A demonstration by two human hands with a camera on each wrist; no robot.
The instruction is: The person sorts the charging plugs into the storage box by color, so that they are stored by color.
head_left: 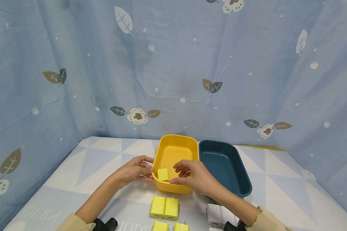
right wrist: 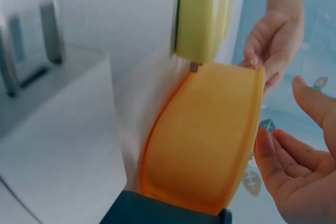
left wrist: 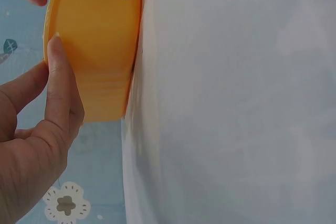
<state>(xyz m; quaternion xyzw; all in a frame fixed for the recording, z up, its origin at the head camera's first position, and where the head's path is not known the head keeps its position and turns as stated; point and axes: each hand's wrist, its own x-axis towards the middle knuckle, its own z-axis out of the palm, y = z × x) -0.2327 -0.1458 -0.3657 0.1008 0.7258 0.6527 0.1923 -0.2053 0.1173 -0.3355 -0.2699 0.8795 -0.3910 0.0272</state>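
My left hand [head_left: 137,170] pinches the left rim of a yellow plastic bin [head_left: 177,142]. In the left wrist view, the fingers [left wrist: 59,85] lie along the bin's outer wall, with the thumb at the rim. One yellow plug adapter [head_left: 163,175] with metal prongs sits inside, in the near left corner. Over the bin's near right part is my right hand [head_left: 192,175], holding nothing. Its thumb and fingers stand apart in the right wrist view, with fingertips [right wrist: 264,142] beside the rim.
A dark teal bin [head_left: 224,154] stands directly right of the yellow one. Several yellow adapters [head_left: 171,208] lie on the table in front, and white adapters [head_left: 214,214] lie under the right forearm. A blue patterned curtain [head_left: 176,64] hangs behind the table.
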